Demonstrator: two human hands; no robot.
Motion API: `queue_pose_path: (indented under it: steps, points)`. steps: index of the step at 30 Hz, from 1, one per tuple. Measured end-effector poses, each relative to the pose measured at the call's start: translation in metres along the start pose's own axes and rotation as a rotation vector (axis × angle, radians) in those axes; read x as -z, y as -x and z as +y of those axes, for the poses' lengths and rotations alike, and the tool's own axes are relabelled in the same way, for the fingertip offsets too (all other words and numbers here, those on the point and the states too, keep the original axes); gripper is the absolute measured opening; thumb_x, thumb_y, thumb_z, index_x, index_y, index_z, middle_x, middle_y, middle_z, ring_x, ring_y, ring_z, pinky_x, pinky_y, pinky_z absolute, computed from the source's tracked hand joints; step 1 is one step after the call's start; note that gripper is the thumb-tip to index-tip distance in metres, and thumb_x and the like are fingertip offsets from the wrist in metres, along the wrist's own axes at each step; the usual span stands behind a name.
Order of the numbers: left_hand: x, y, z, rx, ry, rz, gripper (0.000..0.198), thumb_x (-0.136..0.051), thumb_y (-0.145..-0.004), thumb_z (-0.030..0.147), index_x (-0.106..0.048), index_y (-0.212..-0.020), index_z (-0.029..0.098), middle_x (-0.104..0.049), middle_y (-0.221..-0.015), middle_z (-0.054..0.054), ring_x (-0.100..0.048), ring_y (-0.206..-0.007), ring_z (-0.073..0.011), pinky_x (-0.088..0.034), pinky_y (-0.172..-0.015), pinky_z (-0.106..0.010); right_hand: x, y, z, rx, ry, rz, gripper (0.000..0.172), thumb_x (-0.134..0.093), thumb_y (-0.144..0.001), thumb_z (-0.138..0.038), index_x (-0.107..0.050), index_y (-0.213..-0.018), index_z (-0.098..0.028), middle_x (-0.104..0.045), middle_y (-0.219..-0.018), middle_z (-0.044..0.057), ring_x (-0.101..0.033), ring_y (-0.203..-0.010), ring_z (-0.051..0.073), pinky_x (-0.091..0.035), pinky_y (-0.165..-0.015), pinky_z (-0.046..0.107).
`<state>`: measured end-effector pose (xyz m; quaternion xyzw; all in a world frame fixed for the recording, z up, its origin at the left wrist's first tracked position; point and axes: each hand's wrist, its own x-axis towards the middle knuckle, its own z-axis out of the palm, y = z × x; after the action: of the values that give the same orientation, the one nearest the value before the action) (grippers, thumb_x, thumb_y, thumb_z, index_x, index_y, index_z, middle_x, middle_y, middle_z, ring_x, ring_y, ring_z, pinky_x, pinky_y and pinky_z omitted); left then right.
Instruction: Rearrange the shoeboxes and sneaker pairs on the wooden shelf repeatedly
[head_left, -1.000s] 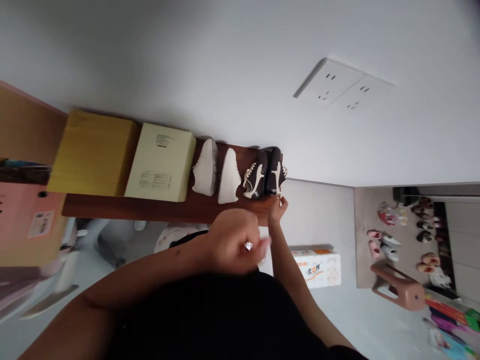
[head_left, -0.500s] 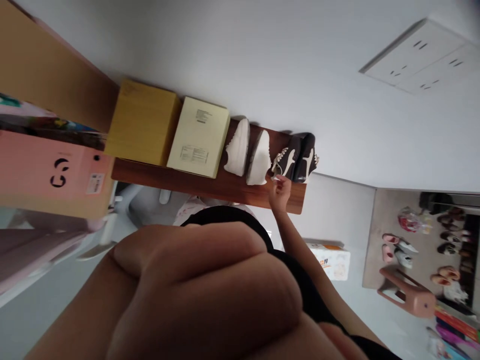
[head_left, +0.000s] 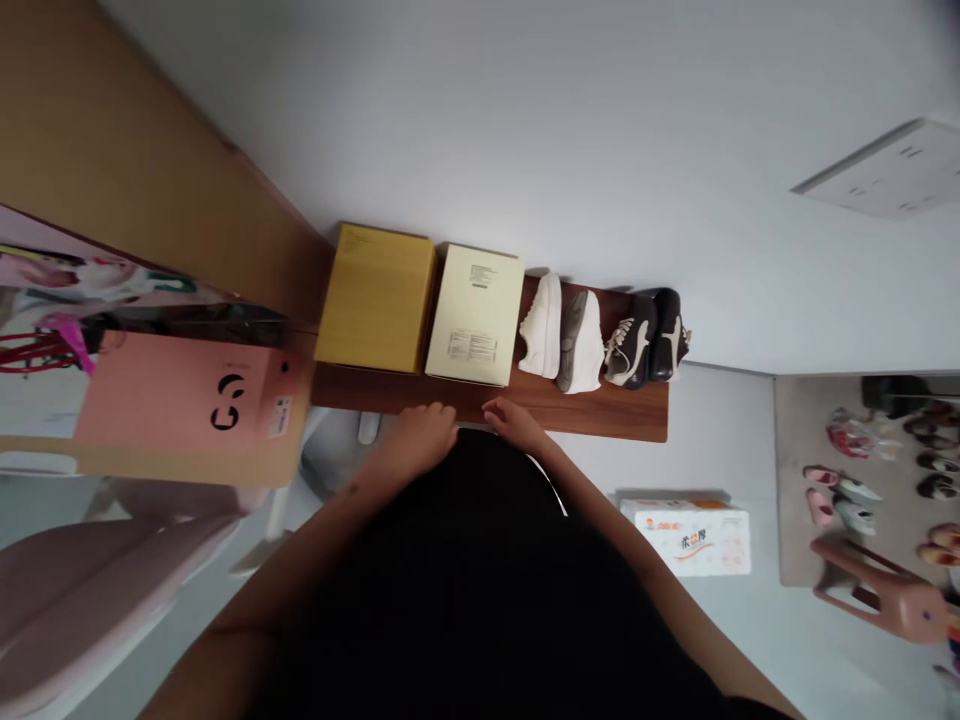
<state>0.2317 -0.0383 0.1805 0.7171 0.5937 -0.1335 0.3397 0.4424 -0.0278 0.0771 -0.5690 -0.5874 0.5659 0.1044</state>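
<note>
Both of my hands are at the front edge of a brown wooden shelf (head_left: pixel 600 415), close to my black clothing. My left hand (head_left: pixel 421 437) is in front of the yellow and cream boxes, fingers loosely bent, holding nothing visible. To its right, my right hand (head_left: pixel 516 424) has its fingers slightly apart and looks bare. On the shelf stand a yellow box (head_left: pixel 376 300), a cream shoebox (head_left: pixel 477 312), a pair of white shoes (head_left: pixel 541 328) and a pair of dark sneakers (head_left: pixel 634 345) with pale stripes and laces. The second white shoe shows a grey side.
A pink carton (head_left: pixel 180 400) and a pink chair (head_left: pixel 112 590) are at left. A white printed pack (head_left: pixel 694 537) lies on the floor at right, with a pink stool (head_left: pixel 885 595) and several shoes farther off. A socket plate (head_left: pixel 892 170) is on the wall.
My right hand has drawn back from the dark sneakers toward my body. The large blurred hand close to the camera is gone, and my left hand now shows near the shelf. The view has shifted.
</note>
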Motion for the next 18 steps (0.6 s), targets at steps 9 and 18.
queue_pose_path:
  steps: [9, 18]
  points:
    - [-0.014, 0.018, -0.192, 0.186, 0.412, 0.579, 0.041, -0.054, -0.092, 0.031, -0.066, -0.129, 0.018, -0.07, -0.134, -0.017, -0.062, -0.133, -0.0338, -0.046, -0.118, -0.051, -0.076, -0.061, -0.068, -0.175, -0.521, 0.136, 0.038, -0.07, -0.091, -0.039, -0.071, -0.126, -0.023, -0.076, -0.13, 0.011, -0.073, -0.115, 0.026, -0.059, -0.103, 0.045]
    - [0.009, -0.06, -0.254, 0.367, 0.813, 0.586, 0.061, -0.068, -0.083, 0.029, -0.059, -0.142, 0.015, -0.062, -0.149, -0.018, -0.058, -0.141, -0.0327, -0.044, -0.121, -0.046, -0.131, -0.131, -0.121, -0.083, -0.411, 0.291, 0.068, -0.065, -0.092, -0.036, -0.049, -0.155, -0.02, -0.062, -0.155, 0.011, -0.05, -0.152, 0.027, -0.038, -0.129, 0.046]
